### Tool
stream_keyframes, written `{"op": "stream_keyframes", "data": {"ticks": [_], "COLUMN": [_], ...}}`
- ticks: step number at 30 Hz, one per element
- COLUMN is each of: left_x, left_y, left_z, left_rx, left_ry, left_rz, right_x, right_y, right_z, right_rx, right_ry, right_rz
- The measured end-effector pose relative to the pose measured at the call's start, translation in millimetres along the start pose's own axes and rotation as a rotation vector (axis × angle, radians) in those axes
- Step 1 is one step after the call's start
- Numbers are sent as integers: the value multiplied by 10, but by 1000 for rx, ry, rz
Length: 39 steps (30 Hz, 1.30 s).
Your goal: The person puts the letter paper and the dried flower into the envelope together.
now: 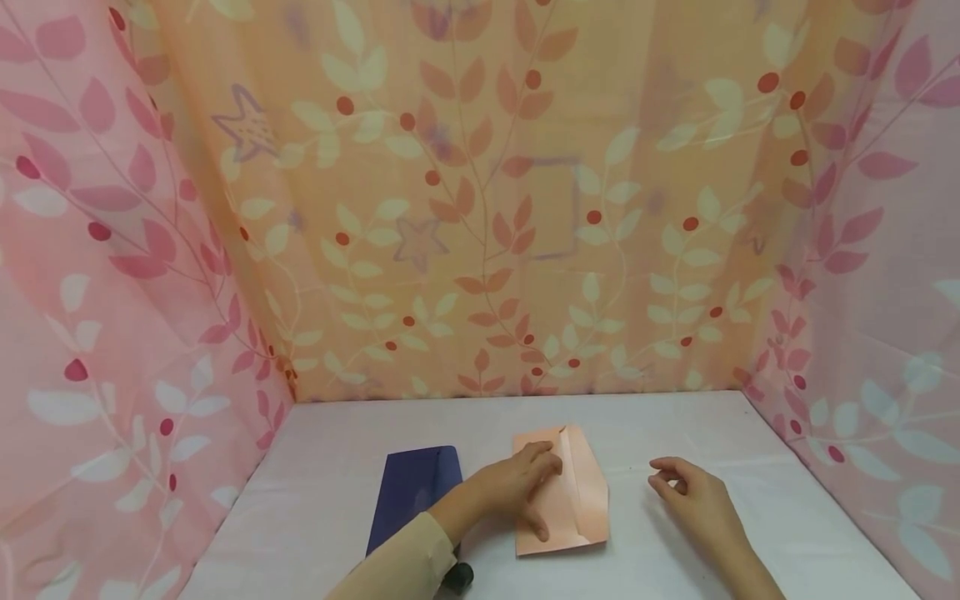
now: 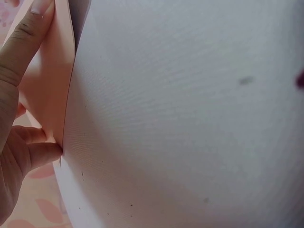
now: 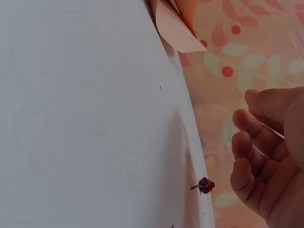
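Observation:
A peach-coloured paper envelope lies on the white table, its pointed flap turned out to the right. My left hand rests on the envelope with fingers spread, the thumb low on it and the other fingers near the upper part. In the left wrist view the thumb and fingertips touch the paper. My right hand hovers right of the envelope, fingers loosely bent and holding nothing. A small dried rosebud with a short stem shows beyond the table surface's middle in the right wrist view, left of the fingers.
A dark blue envelope lies to the left, partly covered by my left forearm. Beside the sleeve is a black rounded object. Flowered curtains enclose the white table at the back and sides. Tiny dark specks dot the tabletop.

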<state>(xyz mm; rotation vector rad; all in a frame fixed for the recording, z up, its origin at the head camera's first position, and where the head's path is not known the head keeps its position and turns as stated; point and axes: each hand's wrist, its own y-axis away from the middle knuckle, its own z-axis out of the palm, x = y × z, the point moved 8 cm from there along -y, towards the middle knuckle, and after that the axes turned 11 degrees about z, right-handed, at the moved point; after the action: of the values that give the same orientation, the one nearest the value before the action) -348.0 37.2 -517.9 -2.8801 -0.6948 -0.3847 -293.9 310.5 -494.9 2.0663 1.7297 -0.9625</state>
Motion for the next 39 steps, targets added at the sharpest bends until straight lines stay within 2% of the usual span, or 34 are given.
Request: {"op": "stream_keyframes", "data": {"ticks": [9,13,16,23,39], "left_x": [2,3,2,3,-1], "left_y": [-14,-6,-7,-12,-21], "left_z": [28,25,16,20,-19], "left_rx": [2,0,-1,-7,-23], "left_ry": [26,24,19,18,20], "left_rz": [7,-7,-17,-22,-28], "right_x": [154,229,301,466,588], "right_y": [-2,-9,-14,-50,-164], "right_z": [-133,-177,-182,-100,15], "right_rx": [119,146,136,53,-12], "right_ry": [38,39,31,48,120], "right_rz": [-23,0,34,94,109]}}
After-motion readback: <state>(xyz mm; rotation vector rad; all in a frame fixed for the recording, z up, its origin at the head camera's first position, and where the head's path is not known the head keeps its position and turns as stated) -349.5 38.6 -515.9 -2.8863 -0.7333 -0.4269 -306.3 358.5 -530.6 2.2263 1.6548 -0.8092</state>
